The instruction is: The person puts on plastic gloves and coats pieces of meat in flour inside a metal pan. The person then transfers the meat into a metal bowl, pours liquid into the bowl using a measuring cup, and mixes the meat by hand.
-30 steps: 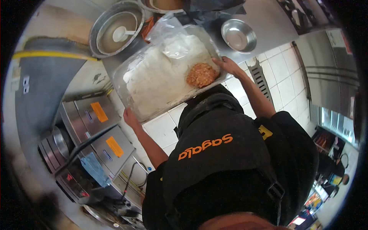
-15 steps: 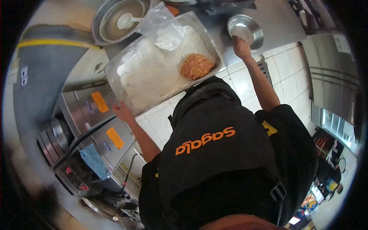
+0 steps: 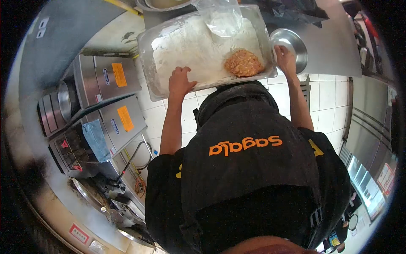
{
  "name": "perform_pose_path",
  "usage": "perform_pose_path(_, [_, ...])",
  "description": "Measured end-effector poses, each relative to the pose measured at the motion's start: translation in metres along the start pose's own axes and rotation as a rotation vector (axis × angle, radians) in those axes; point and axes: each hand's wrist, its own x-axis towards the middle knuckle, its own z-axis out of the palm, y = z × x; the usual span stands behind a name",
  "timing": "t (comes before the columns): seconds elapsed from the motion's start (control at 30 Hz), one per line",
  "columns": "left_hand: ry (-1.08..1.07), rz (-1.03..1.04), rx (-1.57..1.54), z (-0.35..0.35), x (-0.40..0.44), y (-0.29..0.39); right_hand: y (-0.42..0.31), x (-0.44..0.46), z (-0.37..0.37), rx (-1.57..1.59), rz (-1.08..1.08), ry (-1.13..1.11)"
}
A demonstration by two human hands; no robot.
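Note:
A metal tray (image 3: 147,63) of white flour lies across the upper middle of the view. A mound of orange-brown chopped meat (image 3: 243,63) sits in its right front corner. My left hand (image 3: 181,80) is over the front left part of the flour, fingers spread and holding nothing. At the tray's right stands a round metal bowl (image 3: 299,43). My right hand (image 3: 284,58) reaches into or over this bowl with its fingers bent; whether they hold anything is hidden. A clear plastic bag (image 3: 220,19) rests on the tray's back edge.
Behind the tray are a basin (image 3: 163,4) and black plastic (image 3: 296,10) on the steel table (image 3: 338,38). Steel units with orange labels (image 3: 119,75), a blue cloth (image 3: 97,139) and pots stand at the left. A person (image 3: 336,239) is partly visible at the lower right.
My left hand has left the tray's left edge and moved over the flour. My right hand has let go of the tray and moved to the bowl. The view has shifted.

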Motion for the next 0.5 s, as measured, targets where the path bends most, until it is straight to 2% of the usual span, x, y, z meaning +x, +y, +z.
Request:
perform_pose_path(0.07, [-0.013,0.029,0.085,0.007,0.010,0.003,-0.014,0.001,-0.004,-0.009,-0.024,0.052])
perform_pose_path(0.17, [0.009,-0.040,0.090,0.013,0.021,-0.006,-0.043,0.000,-0.013,0.020,-0.044,0.078])
perform_pose_path(0.23, [0.119,-0.004,-0.039,0.002,0.023,-0.012,-0.064,-0.003,-0.019,0.078,-0.001,0.053])
perform_pose_path(0.33, [0.167,-0.019,-0.192,-0.032,0.025,0.000,-0.090,-0.003,-0.007,0.412,-0.203,-0.045])
perform_pose_path(0.4, [0.171,-0.025,-0.250,-0.051,0.030,0.011,-0.129,-0.012,-0.005,0.544,-0.322,-0.217])
perform_pose_path(0.5, [0.182,-0.012,-0.305,-0.067,0.036,0.026,-0.186,-0.025,-0.001,0.558,-0.497,-0.516])
